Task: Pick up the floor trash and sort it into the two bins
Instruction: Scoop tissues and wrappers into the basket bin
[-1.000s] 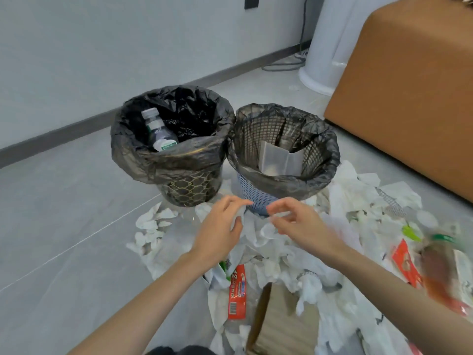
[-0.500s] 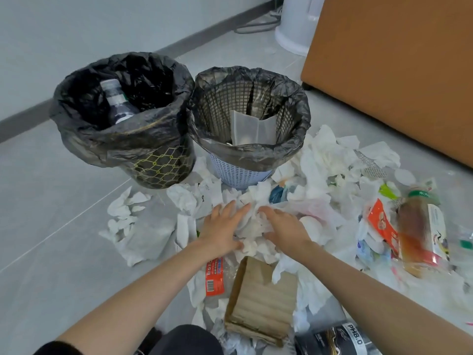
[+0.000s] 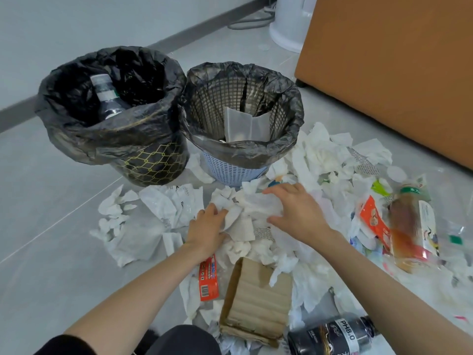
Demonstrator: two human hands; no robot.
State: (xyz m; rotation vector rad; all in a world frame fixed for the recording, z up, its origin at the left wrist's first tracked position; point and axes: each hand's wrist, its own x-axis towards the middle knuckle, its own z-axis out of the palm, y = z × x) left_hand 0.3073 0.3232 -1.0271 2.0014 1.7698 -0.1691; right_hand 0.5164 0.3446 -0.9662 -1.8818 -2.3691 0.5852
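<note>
Left hand [image 3: 207, 226]: bare forearm reaches forward from the lower left, palm down, knuckles bent; the fingertips are buried in the wad of crumpled white paper tissue [image 3: 249, 208], gripping its left edge.
Tissue wad: lies on the grey tiled floor [image 3: 51, 213] between both hands, just in front of the bins, on top of the wider white litter.
Right hand [image 3: 299, 213]: forearm comes in from the lower right; the fingers arch over the wad's top and the thumb reaches in lower down, clasping its right side.
Bins, two: black bin with gold lattice pattern [image 3: 153, 165] on the left, touching the pale blue perforated plastic bin [image 3: 230, 172]; both are lined with dark bags.
Bottles, three: one upright inside the black bin [image 3: 105, 98], one black-labelled [image 3: 332, 334] lying near the bottom edge, one amber [image 3: 409, 226] lying far right.
Cardboard, one: flattened brown corrugated piece [image 3: 256, 298] below the hands.
</note>
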